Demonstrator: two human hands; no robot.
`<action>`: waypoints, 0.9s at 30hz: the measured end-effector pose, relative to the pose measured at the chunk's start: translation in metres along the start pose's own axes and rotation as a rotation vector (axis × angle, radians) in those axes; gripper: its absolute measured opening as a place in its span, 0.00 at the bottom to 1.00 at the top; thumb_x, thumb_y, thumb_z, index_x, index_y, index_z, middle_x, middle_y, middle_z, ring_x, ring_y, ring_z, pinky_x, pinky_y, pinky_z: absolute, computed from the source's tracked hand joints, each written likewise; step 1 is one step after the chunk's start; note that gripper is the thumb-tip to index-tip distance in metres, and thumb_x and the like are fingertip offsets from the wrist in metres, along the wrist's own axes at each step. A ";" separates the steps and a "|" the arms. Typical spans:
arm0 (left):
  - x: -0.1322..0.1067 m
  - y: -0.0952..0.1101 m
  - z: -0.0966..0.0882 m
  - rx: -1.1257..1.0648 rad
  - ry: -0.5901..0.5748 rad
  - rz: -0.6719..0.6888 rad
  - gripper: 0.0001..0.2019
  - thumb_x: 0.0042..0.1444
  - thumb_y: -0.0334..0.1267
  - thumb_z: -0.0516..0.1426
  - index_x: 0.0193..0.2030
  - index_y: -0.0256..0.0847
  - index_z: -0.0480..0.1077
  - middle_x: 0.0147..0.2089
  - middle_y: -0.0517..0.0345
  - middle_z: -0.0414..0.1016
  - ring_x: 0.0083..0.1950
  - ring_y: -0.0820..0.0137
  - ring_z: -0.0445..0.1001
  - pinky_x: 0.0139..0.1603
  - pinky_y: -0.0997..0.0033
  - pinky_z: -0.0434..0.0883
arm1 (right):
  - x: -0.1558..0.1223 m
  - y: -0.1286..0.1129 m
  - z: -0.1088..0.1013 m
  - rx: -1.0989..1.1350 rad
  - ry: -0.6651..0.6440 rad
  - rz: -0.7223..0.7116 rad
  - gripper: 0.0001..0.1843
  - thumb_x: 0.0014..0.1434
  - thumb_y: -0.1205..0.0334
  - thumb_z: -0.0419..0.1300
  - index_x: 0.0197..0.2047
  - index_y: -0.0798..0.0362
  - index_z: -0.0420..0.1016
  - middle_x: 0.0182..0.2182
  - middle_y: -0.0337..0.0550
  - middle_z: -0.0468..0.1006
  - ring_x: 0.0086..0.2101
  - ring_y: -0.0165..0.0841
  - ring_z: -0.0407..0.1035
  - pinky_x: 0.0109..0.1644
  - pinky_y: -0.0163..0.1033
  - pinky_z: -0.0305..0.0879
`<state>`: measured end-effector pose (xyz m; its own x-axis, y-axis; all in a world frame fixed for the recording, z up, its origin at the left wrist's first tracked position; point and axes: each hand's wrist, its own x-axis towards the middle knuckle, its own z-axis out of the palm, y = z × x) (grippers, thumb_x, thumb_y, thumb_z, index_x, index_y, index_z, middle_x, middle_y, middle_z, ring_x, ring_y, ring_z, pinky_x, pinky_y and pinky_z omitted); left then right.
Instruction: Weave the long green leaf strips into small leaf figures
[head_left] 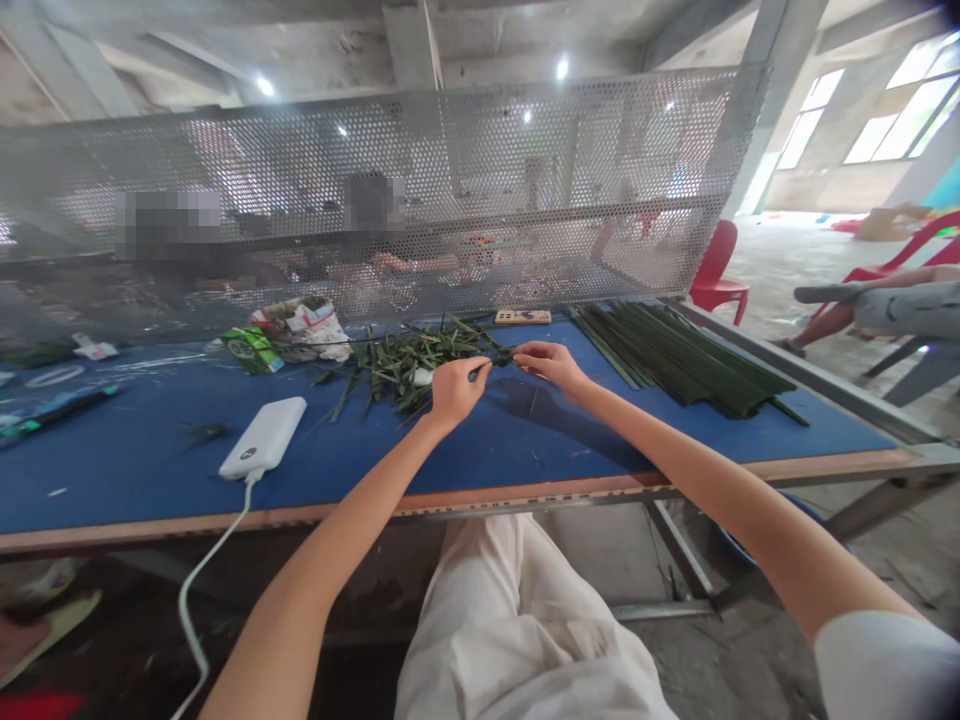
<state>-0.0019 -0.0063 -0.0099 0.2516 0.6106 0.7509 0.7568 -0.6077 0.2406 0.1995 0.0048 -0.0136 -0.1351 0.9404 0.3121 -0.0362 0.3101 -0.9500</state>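
Over the blue tabletop, my left hand [456, 390] and my right hand [551, 364] are close together, fingertips pinched. Between them is a small dark green leaf piece [503, 357], held at both ends; its exact shape is too small to make out. A small dark spot shows at the curled fingers of my left hand, and I cannot tell what it is. Just beyond and left of that hand lies a loose heap of short green leaf strips [397, 362]. To the right of my right hand, long flat green leaves [679, 350] are laid side by side in a stack.
A white power bank [264, 438] with a cable lies left on the blue table [360, 465]. Behind it are a green packet [251, 350] and crumpled paper [319, 328]. A patterned phone-like case [523, 317] lies near the perforated metal screen [480, 170]. People sit beyond the screen.
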 end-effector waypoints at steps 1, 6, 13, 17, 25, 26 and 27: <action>0.000 0.000 0.000 -0.002 0.003 -0.006 0.10 0.60 0.41 0.57 0.38 0.43 0.80 0.40 0.53 0.83 0.41 0.61 0.81 0.44 0.67 0.74 | 0.001 0.002 0.000 -0.006 0.018 -0.015 0.19 0.43 0.50 0.70 0.36 0.53 0.81 0.31 0.42 0.79 0.33 0.32 0.70 0.42 0.39 0.67; 0.000 -0.001 0.001 -0.053 0.023 -0.030 0.11 0.60 0.41 0.57 0.39 0.42 0.80 0.40 0.51 0.83 0.42 0.60 0.81 0.44 0.65 0.73 | 0.003 0.003 -0.002 -0.048 0.109 -0.040 0.18 0.44 0.49 0.69 0.35 0.53 0.82 0.31 0.44 0.80 0.32 0.33 0.71 0.39 0.39 0.67; 0.001 -0.004 0.000 -0.079 0.030 -0.034 0.12 0.61 0.43 0.56 0.38 0.42 0.80 0.40 0.51 0.83 0.42 0.60 0.81 0.43 0.66 0.73 | -0.001 -0.001 -0.001 -0.015 0.072 0.037 0.20 0.41 0.50 0.70 0.35 0.54 0.80 0.30 0.44 0.79 0.30 0.30 0.69 0.35 0.37 0.65; 0.001 -0.002 0.000 -0.106 0.026 -0.035 0.11 0.61 0.42 0.56 0.37 0.43 0.80 0.40 0.52 0.83 0.43 0.60 0.81 0.44 0.66 0.73 | -0.001 -0.001 -0.001 0.024 0.060 0.088 0.19 0.42 0.52 0.71 0.36 0.54 0.81 0.31 0.42 0.79 0.29 0.27 0.68 0.37 0.36 0.64; 0.001 -0.002 0.000 -0.135 0.021 -0.034 0.10 0.60 0.41 0.57 0.36 0.42 0.79 0.39 0.53 0.83 0.42 0.62 0.81 0.43 0.68 0.73 | -0.001 0.002 0.002 0.068 0.105 0.099 0.18 0.42 0.54 0.70 0.37 0.54 0.82 0.32 0.44 0.80 0.31 0.29 0.70 0.38 0.36 0.64; 0.001 -0.002 0.000 -0.141 0.016 -0.035 0.10 0.60 0.41 0.57 0.36 0.42 0.79 0.39 0.54 0.83 0.42 0.62 0.81 0.43 0.68 0.74 | -0.001 0.003 0.002 0.049 0.108 0.084 0.18 0.42 0.54 0.70 0.36 0.54 0.82 0.32 0.44 0.80 0.31 0.29 0.70 0.38 0.36 0.64; 0.001 -0.002 0.000 -0.152 0.010 -0.036 0.10 0.60 0.41 0.57 0.35 0.42 0.79 0.38 0.54 0.83 0.41 0.63 0.81 0.43 0.69 0.74 | -0.001 0.003 0.002 0.029 0.108 0.065 0.18 0.42 0.54 0.70 0.36 0.54 0.82 0.31 0.44 0.80 0.31 0.29 0.70 0.37 0.36 0.64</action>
<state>-0.0029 -0.0047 -0.0091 0.2188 0.6288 0.7461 0.6654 -0.6554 0.3572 0.1977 0.0050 -0.0166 -0.0305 0.9685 0.2471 -0.0601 0.2450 -0.9677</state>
